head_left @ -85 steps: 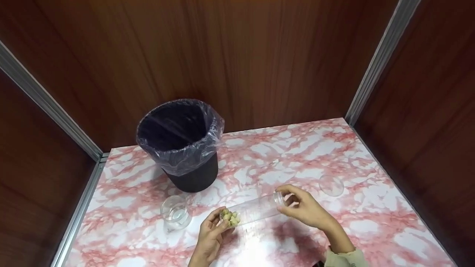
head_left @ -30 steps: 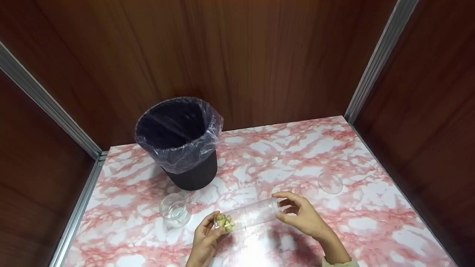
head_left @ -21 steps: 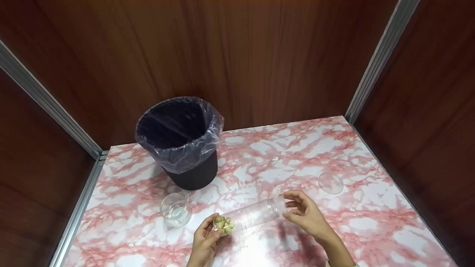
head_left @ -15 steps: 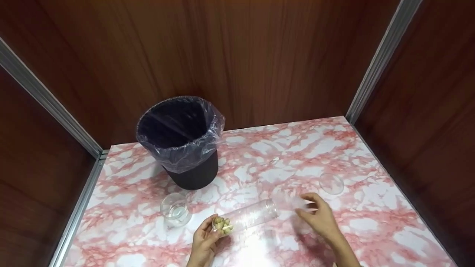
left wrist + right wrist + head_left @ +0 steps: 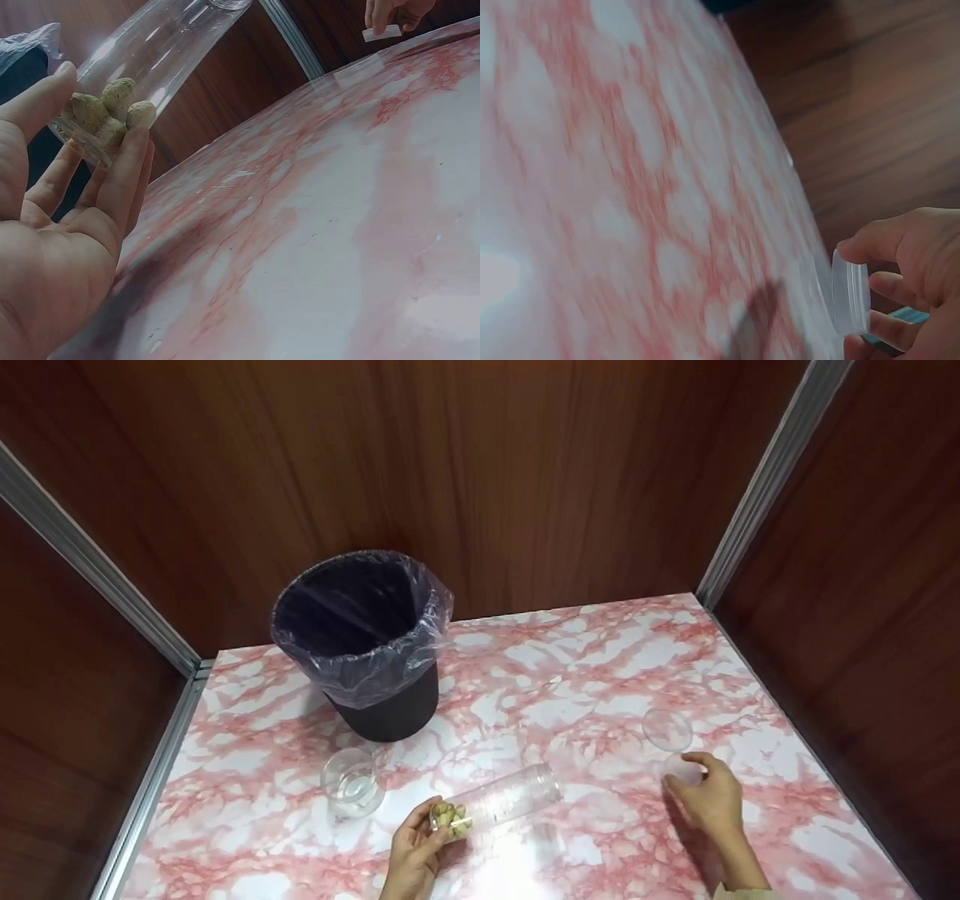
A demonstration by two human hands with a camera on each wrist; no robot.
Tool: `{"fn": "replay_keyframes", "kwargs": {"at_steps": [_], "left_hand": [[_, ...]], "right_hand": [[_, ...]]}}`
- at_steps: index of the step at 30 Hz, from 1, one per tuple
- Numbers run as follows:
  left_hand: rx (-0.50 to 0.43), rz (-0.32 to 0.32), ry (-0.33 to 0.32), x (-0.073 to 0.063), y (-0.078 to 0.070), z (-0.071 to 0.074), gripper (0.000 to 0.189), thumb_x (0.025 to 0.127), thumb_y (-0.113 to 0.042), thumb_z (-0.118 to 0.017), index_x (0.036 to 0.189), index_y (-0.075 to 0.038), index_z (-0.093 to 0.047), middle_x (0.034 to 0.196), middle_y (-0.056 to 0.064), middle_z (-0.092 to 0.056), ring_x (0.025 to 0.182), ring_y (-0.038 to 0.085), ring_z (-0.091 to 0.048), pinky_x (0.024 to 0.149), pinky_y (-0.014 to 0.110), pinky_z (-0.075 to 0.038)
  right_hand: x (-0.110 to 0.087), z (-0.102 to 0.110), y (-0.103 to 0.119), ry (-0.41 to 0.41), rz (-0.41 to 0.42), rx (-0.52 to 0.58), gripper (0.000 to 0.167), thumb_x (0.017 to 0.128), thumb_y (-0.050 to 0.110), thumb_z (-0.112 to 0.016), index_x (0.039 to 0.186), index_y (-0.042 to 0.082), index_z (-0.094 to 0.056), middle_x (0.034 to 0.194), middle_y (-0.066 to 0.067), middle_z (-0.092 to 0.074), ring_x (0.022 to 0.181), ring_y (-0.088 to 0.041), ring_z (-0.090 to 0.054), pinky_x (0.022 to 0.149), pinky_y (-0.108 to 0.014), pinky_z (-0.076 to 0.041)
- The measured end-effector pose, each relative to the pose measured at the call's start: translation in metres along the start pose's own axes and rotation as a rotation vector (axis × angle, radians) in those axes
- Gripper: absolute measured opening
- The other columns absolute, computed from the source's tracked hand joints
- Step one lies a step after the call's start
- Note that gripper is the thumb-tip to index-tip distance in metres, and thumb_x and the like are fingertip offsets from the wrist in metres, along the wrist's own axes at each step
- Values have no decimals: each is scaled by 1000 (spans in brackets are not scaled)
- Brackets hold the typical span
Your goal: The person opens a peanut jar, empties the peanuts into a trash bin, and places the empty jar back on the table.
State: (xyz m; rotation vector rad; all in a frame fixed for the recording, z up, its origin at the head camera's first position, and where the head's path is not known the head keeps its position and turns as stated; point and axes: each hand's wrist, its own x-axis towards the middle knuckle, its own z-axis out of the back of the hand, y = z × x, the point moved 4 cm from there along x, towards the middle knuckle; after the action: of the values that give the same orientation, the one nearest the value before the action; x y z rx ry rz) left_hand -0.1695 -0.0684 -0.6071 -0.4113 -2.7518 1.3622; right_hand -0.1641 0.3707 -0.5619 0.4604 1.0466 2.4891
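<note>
My left hand (image 5: 411,856) grips the bottom end of a clear cylindrical jar (image 5: 510,797), which lies tilted with its uncovered mouth toward the right. Several yellowish-green lumpy balls (image 5: 91,111), like coated nuts, have gathered at the jar's base by the fingers. Off to the right, my right hand (image 5: 714,801) pinches a translucent round lid (image 5: 850,292) with a ribbed rim between thumb and fingers. The lid is close over the table, just in front of a clear round disc (image 5: 667,730) lying there.
A black bin (image 5: 394,709) with a clear plastic liner stands at the back left. In front of it is a clear round container (image 5: 352,786). Brown wood-grain panels (image 5: 562,487) enclose the pink-and-white marbled table (image 5: 615,660) at the back and sides.
My right hand has taken the lid off the jar's mouth and carried it right, near the clear disc. The left hand still holds the jar, slightly lower and left than at first.
</note>
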Motion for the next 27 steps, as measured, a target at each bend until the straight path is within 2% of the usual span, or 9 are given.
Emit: {"fn": "replay_keyframes", "kwargs": {"at_steps": [6,11,18,23,27], "left_hand": [[-21,1,17,0,1,0,49,92,5,-59,137,7,-40,122,12,-53,109,22,-59,92,35,-52],[-14,-13,17,1,1,0,52,92,6,-59,138,11,-36,121,12,-52,109,22,-59,92,34,-51],[12,1,-17,-2,2,1,52,90,8,-60,138,8,-40,121,12,-51,109,20,-58,92,33,-51],[4,4,-23,-2,2,1,51,90,9,-60,137,8,-40,120,11,-52,108,21,-58,92,35,-52],[-9,22,-39,-3,0,3,49,90,8,-60,135,6,-43,118,10,-53,107,20,-58,92,36,-52]], "right_hand": [[9,0,-15,50,-32,-33,43,80,12,-76,116,-5,-62,121,-34,-53,109,-49,-52,88,-59,-45],[12,-5,-21,60,-22,-58,42,79,13,-76,114,-5,-63,120,-34,-55,109,-50,-52,89,-59,-45],[10,-10,-22,57,-5,-50,44,76,9,-78,114,-7,-64,120,-35,-54,113,-51,-49,93,-59,-42],[9,-9,-23,11,-35,-21,48,74,13,-82,115,-5,-64,125,-32,-54,118,-49,-46,99,-60,-37],[8,-7,-16,-50,-29,33,44,78,15,-81,114,-5,-65,126,-29,-54,119,-47,-46,101,-59,-33]]}}
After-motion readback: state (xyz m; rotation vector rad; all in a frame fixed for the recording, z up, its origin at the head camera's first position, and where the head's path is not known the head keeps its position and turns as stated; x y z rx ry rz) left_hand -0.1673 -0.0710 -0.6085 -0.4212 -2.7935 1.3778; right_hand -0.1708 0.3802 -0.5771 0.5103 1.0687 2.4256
